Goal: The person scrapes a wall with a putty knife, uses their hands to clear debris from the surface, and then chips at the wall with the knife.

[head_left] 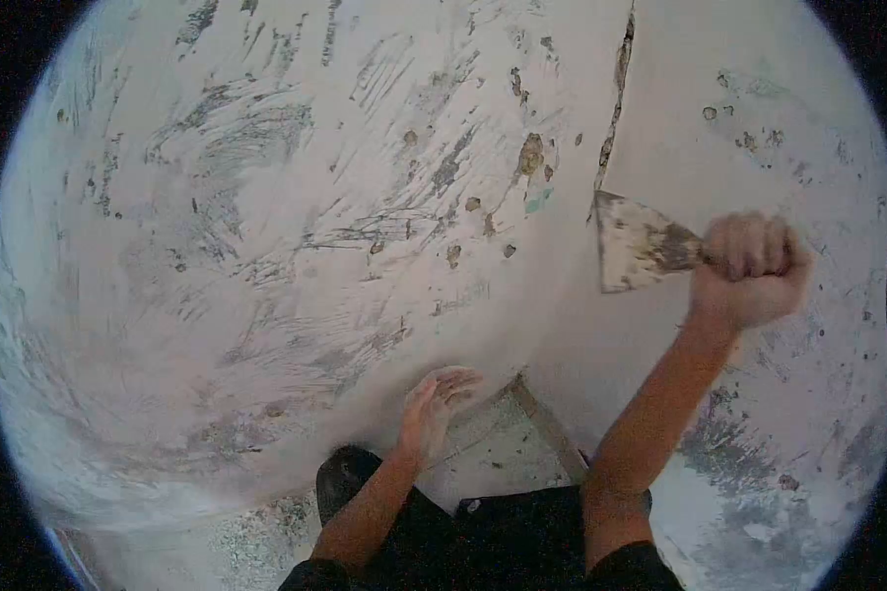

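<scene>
Pitted wall is apparently being worked at its crack, the scraper gripped by the right hand above the floor corner, left hand loosely open, steady blade control seemingly needed.

Two hands (bare), one scraper

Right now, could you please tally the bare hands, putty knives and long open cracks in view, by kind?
Bare hands: 2, left hand and right hand
Putty knife: 1
Long open crack: 1
Total: 4
</scene>
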Action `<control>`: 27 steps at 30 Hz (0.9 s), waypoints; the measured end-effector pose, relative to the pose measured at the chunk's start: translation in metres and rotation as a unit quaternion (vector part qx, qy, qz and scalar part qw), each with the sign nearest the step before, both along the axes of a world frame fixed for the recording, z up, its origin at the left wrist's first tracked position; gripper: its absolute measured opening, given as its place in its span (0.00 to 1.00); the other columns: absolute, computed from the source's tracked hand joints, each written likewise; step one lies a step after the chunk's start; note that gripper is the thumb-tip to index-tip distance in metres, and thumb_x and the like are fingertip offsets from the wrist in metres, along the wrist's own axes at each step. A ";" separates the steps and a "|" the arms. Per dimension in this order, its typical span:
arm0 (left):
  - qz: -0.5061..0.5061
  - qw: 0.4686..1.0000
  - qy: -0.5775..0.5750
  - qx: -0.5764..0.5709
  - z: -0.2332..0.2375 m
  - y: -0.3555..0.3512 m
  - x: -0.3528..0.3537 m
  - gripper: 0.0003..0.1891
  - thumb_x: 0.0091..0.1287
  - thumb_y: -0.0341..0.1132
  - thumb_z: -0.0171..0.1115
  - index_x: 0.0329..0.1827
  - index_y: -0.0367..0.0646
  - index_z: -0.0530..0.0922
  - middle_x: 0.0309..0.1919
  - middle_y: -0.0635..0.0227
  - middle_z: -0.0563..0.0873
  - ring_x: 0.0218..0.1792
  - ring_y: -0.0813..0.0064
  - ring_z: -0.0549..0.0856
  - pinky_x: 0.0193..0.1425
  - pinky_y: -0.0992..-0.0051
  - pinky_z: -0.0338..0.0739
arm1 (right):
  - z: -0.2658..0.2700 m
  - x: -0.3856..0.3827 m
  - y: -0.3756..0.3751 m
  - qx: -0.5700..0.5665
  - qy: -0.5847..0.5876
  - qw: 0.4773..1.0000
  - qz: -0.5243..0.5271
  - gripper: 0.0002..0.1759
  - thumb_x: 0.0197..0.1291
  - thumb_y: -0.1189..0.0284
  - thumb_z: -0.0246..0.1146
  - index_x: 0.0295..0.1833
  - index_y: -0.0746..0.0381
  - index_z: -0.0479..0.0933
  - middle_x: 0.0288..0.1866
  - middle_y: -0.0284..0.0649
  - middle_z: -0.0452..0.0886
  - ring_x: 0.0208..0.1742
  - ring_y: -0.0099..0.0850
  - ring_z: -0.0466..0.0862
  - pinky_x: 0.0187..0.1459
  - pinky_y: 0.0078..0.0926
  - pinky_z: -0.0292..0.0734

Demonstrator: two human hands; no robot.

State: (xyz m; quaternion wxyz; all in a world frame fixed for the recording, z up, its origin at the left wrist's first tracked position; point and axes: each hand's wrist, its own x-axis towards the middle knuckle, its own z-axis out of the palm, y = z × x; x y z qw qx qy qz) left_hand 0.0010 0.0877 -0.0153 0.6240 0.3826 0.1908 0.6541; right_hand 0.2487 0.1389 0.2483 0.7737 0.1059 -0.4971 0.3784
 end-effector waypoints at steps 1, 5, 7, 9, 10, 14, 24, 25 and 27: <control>0.002 1.000 -0.002 0.001 0.000 0.001 0.002 0.25 0.69 0.48 0.46 0.57 0.36 0.72 0.56 0.53 0.76 0.60 0.51 0.72 0.65 0.55 0.61 | -0.012 -0.015 0.012 0.001 -0.002 1.000 0.002 0.20 0.63 0.66 0.44 0.17 0.50 0.50 0.10 0.24 0.51 0.11 0.19 0.46 0.13 0.23 0.43; -0.009 0.999 -0.033 -0.009 -0.009 0.003 -0.002 0.25 0.68 0.49 0.45 0.57 0.35 0.71 0.57 0.53 0.75 0.61 0.52 0.71 0.64 0.56 0.62 | -0.060 -0.043 0.032 -0.115 0.028 0.991 0.055 0.21 0.63 0.66 0.44 0.16 0.49 0.51 0.09 0.25 0.51 0.10 0.19 0.45 0.12 0.25 0.42; -0.018 0.999 -0.049 0.001 -0.009 0.007 -0.002 0.25 0.69 0.49 0.45 0.57 0.36 0.71 0.57 0.54 0.75 0.62 0.53 0.70 0.64 0.56 0.62 | -0.062 -0.029 0.019 -0.117 0.034 0.992 0.033 0.21 0.63 0.65 0.44 0.16 0.50 0.51 0.09 0.25 0.49 0.10 0.20 0.45 0.13 0.25 0.42; 0.000 0.999 -0.044 -0.020 -0.007 0.004 -0.002 0.25 0.69 0.49 0.45 0.57 0.36 0.71 0.57 0.54 0.75 0.61 0.54 0.71 0.63 0.56 0.63 | -0.047 -0.013 0.001 -0.112 0.069 0.991 0.025 0.22 0.63 0.65 0.45 0.16 0.50 0.50 0.09 0.25 0.48 0.10 0.20 0.45 0.13 0.24 0.41; 0.001 0.999 -0.040 -0.021 -0.004 0.004 -0.003 0.25 0.69 0.49 0.45 0.57 0.36 0.71 0.57 0.54 0.75 0.61 0.54 0.71 0.63 0.56 0.63 | -0.042 -0.007 -0.005 -0.069 0.090 0.994 0.007 0.21 0.63 0.65 0.45 0.16 0.51 0.50 0.09 0.26 0.49 0.10 0.21 0.45 0.13 0.24 0.41; 0.006 0.996 -0.071 -0.052 -0.006 0.003 0.002 0.24 0.70 0.49 0.43 0.54 0.35 0.73 0.55 0.53 0.76 0.59 0.56 0.73 0.62 0.59 0.64 | -0.063 -0.060 0.022 -0.157 0.155 0.975 0.001 0.21 0.62 0.63 0.45 0.16 0.51 0.50 0.09 0.26 0.49 0.10 0.21 0.46 0.13 0.24 0.41; 0.018 0.988 -0.109 -0.104 -0.006 0.002 0.014 0.25 0.70 0.48 0.42 0.52 0.34 0.74 0.50 0.52 0.80 0.56 0.52 0.75 0.61 0.54 0.65 | -0.088 -0.061 0.005 -0.087 0.253 0.963 -0.033 0.21 0.62 0.62 0.45 0.16 0.52 0.52 0.10 0.26 0.51 0.10 0.21 0.47 0.14 0.24 0.41; 0.016 0.988 -0.105 -0.109 -0.007 -0.002 0.014 0.25 0.70 0.48 0.42 0.52 0.34 0.74 0.50 0.52 0.80 0.56 0.52 0.75 0.61 0.54 0.65 | -0.097 -0.079 0.002 -0.117 0.204 0.972 -0.022 0.21 0.62 0.61 0.45 0.16 0.52 0.53 0.10 0.26 0.51 0.10 0.21 0.47 0.14 0.25 0.41; -0.005 0.983 -0.125 -0.134 -0.003 0.002 0.013 0.26 0.70 0.50 0.42 0.53 0.34 0.74 0.51 0.53 0.79 0.56 0.51 0.75 0.61 0.54 0.65 | -0.099 -0.085 -0.002 -0.137 0.159 0.978 -0.005 0.21 0.62 0.60 0.45 0.16 0.52 0.53 0.10 0.25 0.52 0.10 0.21 0.48 0.14 0.25 0.42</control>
